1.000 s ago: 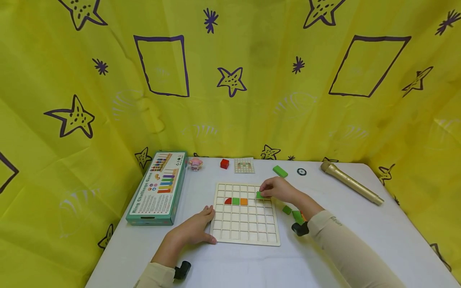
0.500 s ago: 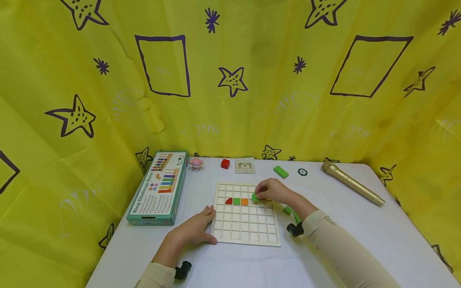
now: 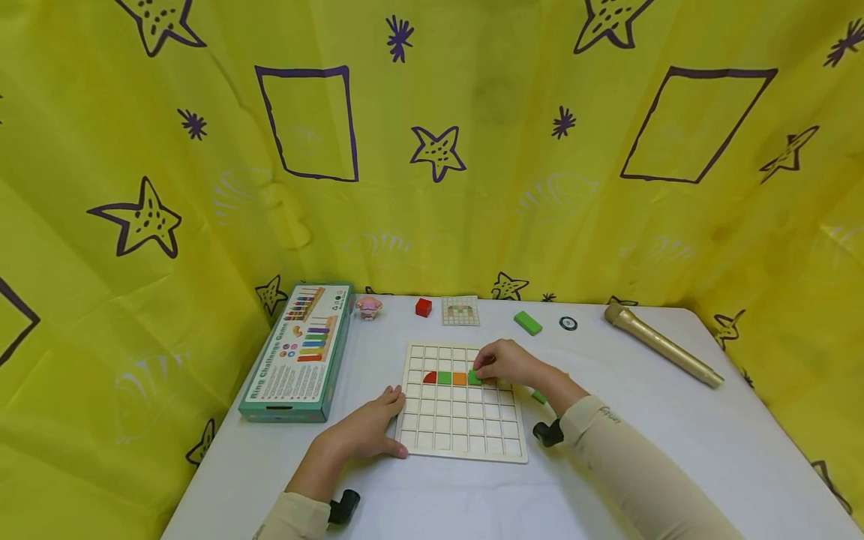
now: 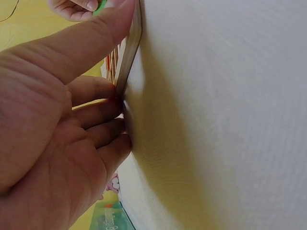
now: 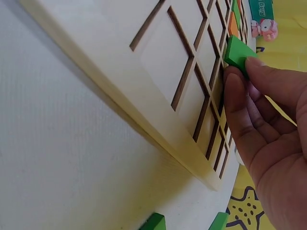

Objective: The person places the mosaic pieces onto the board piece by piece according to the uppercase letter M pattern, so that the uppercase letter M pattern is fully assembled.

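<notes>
over the grid board [image 3: 459, 427], green tile [image 5: 239, 51] in the pinch of the right hand [image 3: 511, 363], relaxed left hand [image 3: 367, 426] against board's edge

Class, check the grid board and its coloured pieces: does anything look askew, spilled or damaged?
Nothing looks spilled or damaged. The row of coloured pieces looks straight on the grid board. Only the green tile pinched in the right hand looks askew: it tilts rather than lying flat like them.

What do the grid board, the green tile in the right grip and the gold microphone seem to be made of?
Grid board: probably wood, pale and matte, with brown edges along its ribs. Green tile: perhaps painted wood or plastic, smooth and evenly coloured. Gold microphone: metallic sheen; metal or coated plastic, unclear.
</notes>
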Action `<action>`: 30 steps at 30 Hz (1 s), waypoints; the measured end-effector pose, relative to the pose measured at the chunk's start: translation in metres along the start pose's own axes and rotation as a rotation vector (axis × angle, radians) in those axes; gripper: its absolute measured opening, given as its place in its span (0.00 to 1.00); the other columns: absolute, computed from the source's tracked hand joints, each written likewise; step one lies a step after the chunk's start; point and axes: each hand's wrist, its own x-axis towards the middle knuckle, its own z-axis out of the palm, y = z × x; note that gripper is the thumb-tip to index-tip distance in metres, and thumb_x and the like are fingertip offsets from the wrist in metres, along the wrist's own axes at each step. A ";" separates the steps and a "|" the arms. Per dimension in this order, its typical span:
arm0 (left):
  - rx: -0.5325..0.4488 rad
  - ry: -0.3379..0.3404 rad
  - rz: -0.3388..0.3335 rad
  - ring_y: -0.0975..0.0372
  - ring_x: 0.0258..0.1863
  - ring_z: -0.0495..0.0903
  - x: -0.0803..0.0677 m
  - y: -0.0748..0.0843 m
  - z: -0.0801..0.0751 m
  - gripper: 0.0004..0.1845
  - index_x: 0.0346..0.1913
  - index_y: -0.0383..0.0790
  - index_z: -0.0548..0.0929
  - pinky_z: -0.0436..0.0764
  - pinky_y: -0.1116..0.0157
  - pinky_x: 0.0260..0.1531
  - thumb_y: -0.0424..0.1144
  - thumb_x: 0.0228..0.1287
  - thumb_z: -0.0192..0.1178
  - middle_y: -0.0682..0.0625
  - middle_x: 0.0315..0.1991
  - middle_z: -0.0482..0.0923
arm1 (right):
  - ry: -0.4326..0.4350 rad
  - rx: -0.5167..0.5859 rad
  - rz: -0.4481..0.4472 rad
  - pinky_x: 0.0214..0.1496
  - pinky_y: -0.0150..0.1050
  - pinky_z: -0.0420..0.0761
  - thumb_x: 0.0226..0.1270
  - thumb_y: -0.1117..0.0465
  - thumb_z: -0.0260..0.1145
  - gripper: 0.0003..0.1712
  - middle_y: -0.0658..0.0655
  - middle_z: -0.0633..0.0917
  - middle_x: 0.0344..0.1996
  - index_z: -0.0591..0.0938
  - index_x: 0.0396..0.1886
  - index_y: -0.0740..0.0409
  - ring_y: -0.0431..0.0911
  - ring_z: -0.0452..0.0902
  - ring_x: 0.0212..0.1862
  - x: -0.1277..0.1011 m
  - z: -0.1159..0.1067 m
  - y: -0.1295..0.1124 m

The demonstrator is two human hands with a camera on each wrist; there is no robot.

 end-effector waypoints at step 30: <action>0.015 -0.004 -0.016 0.50 0.79 0.48 0.002 -0.001 0.000 0.54 0.76 0.31 0.62 0.56 0.50 0.74 0.49 0.50 0.78 0.42 0.79 0.52 | 0.032 -0.205 0.001 0.33 0.34 0.77 0.65 0.67 0.72 0.06 0.47 0.83 0.25 0.86 0.27 0.55 0.41 0.74 0.31 0.000 0.012 -0.013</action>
